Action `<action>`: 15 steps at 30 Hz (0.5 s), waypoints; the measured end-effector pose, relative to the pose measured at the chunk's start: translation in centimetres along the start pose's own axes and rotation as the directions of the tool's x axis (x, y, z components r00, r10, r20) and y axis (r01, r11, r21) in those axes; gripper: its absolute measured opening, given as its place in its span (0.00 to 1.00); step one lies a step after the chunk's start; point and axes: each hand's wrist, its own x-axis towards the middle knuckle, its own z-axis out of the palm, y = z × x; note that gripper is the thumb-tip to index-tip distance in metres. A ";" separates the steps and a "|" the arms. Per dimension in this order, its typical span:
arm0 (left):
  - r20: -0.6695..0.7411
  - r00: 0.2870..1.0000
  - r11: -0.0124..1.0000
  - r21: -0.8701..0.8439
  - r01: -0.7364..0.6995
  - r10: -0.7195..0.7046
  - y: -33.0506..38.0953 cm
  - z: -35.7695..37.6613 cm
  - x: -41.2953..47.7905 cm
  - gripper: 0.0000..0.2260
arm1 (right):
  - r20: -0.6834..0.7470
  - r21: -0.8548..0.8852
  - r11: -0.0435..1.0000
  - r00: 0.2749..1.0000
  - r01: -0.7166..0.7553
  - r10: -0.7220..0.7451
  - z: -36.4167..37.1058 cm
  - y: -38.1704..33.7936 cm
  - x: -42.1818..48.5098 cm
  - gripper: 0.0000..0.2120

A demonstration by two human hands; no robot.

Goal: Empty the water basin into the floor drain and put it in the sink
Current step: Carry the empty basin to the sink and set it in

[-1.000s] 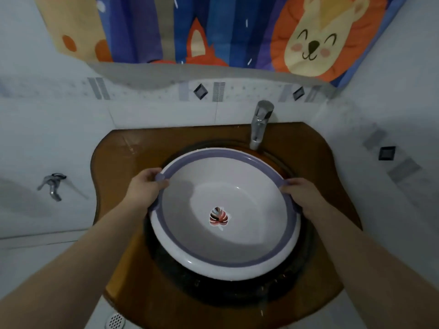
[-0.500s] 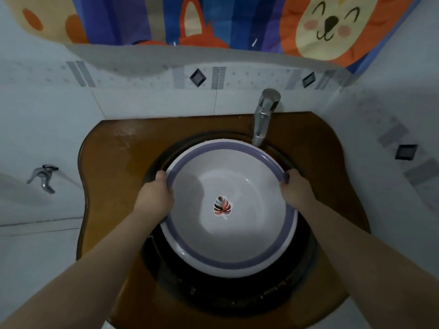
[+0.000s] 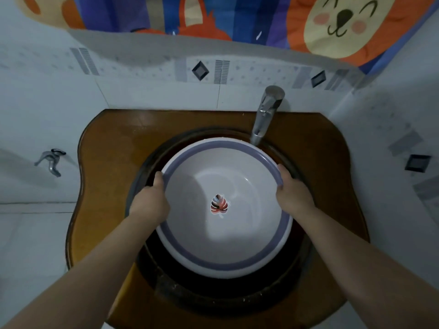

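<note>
A white basin with a purple rim band and a leaf sticker on its bottom sits inside the round dark sink, which is set in a brown wooden counter. No water shows in the basin. My left hand grips the basin's left rim. My right hand grips the right rim. The basin's far edge lies just under the faucet spout.
A chrome faucet stands at the back right of the sink. A small wall tap sticks out of the white tiles at left. A colourful animal-print curtain hangs above. The floor drain is out of view.
The basin has gone down and back into the sink, under the faucet. Both hands stayed on its rim. The camera has come closer to the sink.
</note>
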 end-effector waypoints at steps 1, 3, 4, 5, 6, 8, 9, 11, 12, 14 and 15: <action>0.006 1.000 1.000 0.004 0.005 -0.005 -0.1 0.3 -0.1 0.33 | 0.005 -0.006 1.000 1.000 0.005 -0.005 -0.1 0.0 0.1 0.28; 0.028 0.999 1.000 0.001 0.025 -0.025 -0.1 0.8 -0.3 0.33 | 0.016 -0.017 0.999 0.999 0.031 -0.031 -0.4 0.1 0.3 0.28; 0.040 0.999 1.000 -0.009 0.030 -0.029 -0.2 0.9 -0.4 0.34 | 0.017 -0.022 0.999 0.999 0.048 -0.047 -0.5 0.0 0.4 0.28; 0.050 0.998 0.999 -0.021 0.034 -0.033 -0.2 1.1 -0.5 0.34 | 0.020 -0.025 0.998 0.998 0.063 -0.062 -0.6 0.0 0.6 0.28; 0.058 0.998 0.999 -0.034 0.039 -0.037 -0.2 1.2 -0.5 0.34 | 0.020 -0.030 0.997 0.997 0.073 -0.072 -0.7 0.1 0.7 0.28; 0.061 0.997 0.998 -0.048 0.049 -0.046 -0.3 1.4 -0.5 0.34 | 0.020 -0.044 0.996 0.997 0.073 -0.073 -0.6 0.1 0.9 0.28; 0.061 0.997 0.998 -0.047 0.050 -0.048 -0.3 1.4 -0.6 0.33 | 0.021 -0.051 0.996 0.997 0.068 -0.067 -0.5 0.1 0.9 0.28; 0.057 0.998 0.999 -0.037 0.037 -0.035 -0.1 1.2 -0.5 0.33 | 0.017 -0.067 0.996 0.998 0.054 -0.053 -0.3 0.3 0.7 0.29; 0.055 0.998 0.999 -0.029 0.026 -0.024 0.0 0.9 -0.4 0.33 | 0.017 -0.074 0.996 0.999 0.040 -0.039 -0.1 0.3 0.6 0.29; 0.049 0.999 1.000 -0.002 0.009 -0.009 0.3 0.2 0.1 0.32 | 0.029 -0.073 0.997 1.000 -0.009 0.011 0.4 0.6 0.0 0.30; 0.043 0.999 1.000 0.018 0.002 -0.003 0.4 -0.2 0.4 0.32 | 0.034 -0.071 0.997 0.999 -0.037 0.040 0.8 0.8 -0.4 0.31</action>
